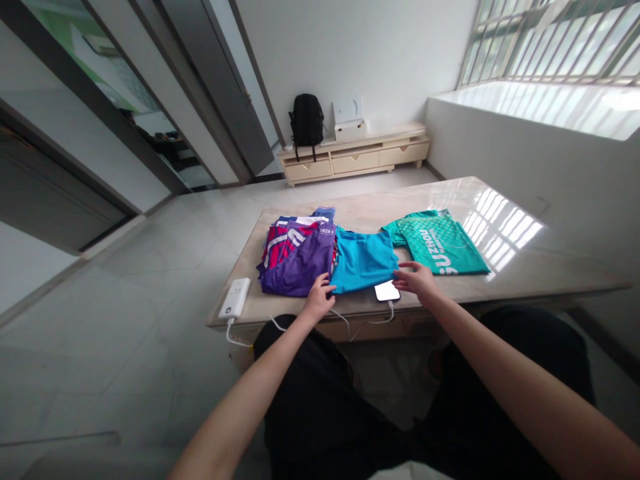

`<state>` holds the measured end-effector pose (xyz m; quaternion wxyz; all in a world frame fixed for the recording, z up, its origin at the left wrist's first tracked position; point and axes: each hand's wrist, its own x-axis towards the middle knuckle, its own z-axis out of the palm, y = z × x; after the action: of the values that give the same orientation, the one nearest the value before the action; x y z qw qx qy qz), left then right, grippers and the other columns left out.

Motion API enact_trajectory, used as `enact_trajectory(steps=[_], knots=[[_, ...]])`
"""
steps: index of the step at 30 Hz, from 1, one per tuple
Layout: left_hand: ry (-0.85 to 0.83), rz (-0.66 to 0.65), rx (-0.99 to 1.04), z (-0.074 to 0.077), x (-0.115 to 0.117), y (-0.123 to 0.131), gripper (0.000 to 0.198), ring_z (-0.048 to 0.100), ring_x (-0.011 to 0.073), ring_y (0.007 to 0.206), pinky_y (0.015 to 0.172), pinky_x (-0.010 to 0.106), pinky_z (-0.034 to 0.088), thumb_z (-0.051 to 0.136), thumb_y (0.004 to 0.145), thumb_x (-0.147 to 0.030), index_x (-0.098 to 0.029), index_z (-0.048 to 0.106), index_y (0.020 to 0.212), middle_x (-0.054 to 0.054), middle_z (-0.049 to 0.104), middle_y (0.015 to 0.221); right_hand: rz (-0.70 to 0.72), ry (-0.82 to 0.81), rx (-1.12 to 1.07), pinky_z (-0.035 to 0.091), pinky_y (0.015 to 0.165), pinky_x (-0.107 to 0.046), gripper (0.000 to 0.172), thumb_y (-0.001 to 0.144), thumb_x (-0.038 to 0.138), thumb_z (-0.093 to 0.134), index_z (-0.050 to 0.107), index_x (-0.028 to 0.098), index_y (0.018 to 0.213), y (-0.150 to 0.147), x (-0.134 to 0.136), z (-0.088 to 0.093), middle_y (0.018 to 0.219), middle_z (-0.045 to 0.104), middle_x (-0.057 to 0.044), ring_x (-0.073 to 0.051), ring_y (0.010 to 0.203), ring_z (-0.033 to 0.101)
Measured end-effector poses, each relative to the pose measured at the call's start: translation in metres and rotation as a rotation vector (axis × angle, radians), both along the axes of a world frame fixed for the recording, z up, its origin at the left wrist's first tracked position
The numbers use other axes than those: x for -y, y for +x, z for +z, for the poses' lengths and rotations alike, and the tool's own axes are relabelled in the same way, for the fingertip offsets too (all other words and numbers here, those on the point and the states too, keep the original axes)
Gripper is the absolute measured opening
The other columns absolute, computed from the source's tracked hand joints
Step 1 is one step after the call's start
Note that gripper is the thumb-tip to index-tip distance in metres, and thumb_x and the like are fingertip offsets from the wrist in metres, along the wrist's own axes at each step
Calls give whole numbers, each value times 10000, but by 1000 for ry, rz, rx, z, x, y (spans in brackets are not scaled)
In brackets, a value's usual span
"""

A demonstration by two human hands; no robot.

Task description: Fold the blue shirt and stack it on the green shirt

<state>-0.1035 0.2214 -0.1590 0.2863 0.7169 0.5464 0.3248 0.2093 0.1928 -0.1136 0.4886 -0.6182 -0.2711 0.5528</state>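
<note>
Both hands flat, fingers open: left hand (319, 297) is pressing the blue shirt (363, 260) beside the purple stack (298, 257); right hand (416, 280) is touching its other corner near the phone (387, 291) on the table (500, 280).

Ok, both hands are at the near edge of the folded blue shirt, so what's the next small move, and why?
Probably pinch the near corners of the folded blue shirt. The left hand rests at one corner, the right hand at the other, beside the white phone; neither visibly grips the cloth yet.
</note>
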Motion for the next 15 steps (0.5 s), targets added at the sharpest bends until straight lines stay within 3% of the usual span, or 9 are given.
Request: enact_trajectory(steps=[4, 7, 10, 15], knots=[[140, -78, -154, 18, -1, 6, 286, 642, 267, 1212, 1133, 437, 498, 627, 744, 33, -179, 794, 839, 92, 653, 1348, -2, 40, -34, 637, 557, -258, 327, 796, 100, 812, 649, 124, 1079, -6, -11, 16, 634, 726, -54, -197, 577, 741], [269, -80, -226, 56, -17, 10, 299, 645, 263, 1192, 1099, 440, 515, 552, 840, 9, -187, 778, 857, 92, 723, 1227, -11, 97, -51, 641, 575, -240, 208, 824, 85, 791, 677, 117, 994, -5, -31, 50, 672, 735, -49, -163, 563, 730], [411, -42, -258, 123, -46, 15, 327, 655, 260, 1163, 1074, 428, 516, 524, 866, 1, -190, 769, 964, 90, 757, 1147, -25, 190, -55, 640, 593, -217, 100, 881, 56, 732, 678, 119, 937, 6, -56, 110, 701, 733, -41, -134, 581, 723], [620, 30, -224, 262, -76, 28, 212, 701, 244, 1011, 915, 359, 569, 638, 896, -149, -163, 760, 1069, 91, 769, 1098, 8, 388, -26, 650, 709, -252, 64, 957, 52, 662, 682, 52, 1018, 50, -68, 229, 739, 719, -49, -115, 645, 722]])
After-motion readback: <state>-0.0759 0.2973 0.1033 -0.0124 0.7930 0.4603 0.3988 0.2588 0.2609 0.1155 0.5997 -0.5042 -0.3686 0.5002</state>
